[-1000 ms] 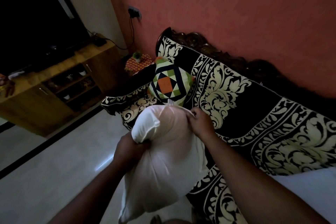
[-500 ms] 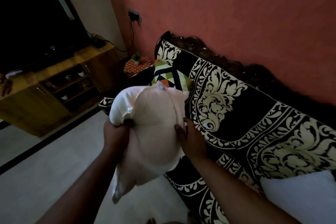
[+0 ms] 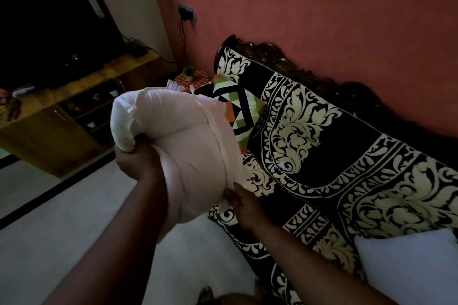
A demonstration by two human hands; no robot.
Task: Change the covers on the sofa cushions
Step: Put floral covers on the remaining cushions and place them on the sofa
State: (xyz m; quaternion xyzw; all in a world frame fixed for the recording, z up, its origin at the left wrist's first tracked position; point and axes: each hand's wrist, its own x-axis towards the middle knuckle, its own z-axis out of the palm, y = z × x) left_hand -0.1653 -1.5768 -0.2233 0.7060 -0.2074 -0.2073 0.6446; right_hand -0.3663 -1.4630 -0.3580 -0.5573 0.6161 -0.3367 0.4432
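Both your hands hold one white cushion [image 3: 188, 146] up over the sofa [image 3: 334, 156] edge.
Your left hand [image 3: 138, 158] has its fingers clenched round the bunched corner; your right hand [image 3: 244, 203] pinches the lower seam, while a patterned cushion [image 3: 241, 114] sits behind it.

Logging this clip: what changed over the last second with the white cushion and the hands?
The right hand slid from the cushion's top seam down to its lower edge. The left hand stayed gripping the left corner. The patterned cushion stayed on the sofa.
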